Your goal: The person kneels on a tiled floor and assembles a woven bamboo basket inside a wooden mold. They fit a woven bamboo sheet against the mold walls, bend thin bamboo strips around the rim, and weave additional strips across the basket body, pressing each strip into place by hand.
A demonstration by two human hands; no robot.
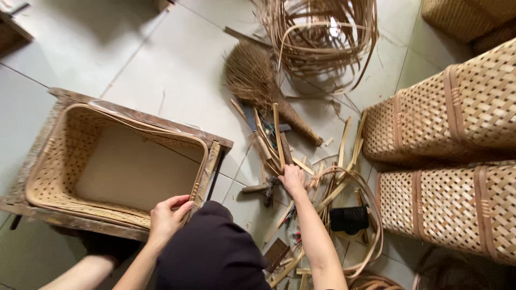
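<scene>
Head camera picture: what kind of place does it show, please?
Probably a basket-weaving workshop, on a tiled floor. A half-made basket sits in a wooden frame, finished woven baskets are stacked at the right, and loose cane strips lie about. The left hand grips the basket's rim; the right hand reaches among strips.

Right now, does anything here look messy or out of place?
Yes. Bamboo strips and offcuts lie scattered over the floor tiles around the right hand, beside a hand broom. The woven baskets look neatly stacked.
</scene>
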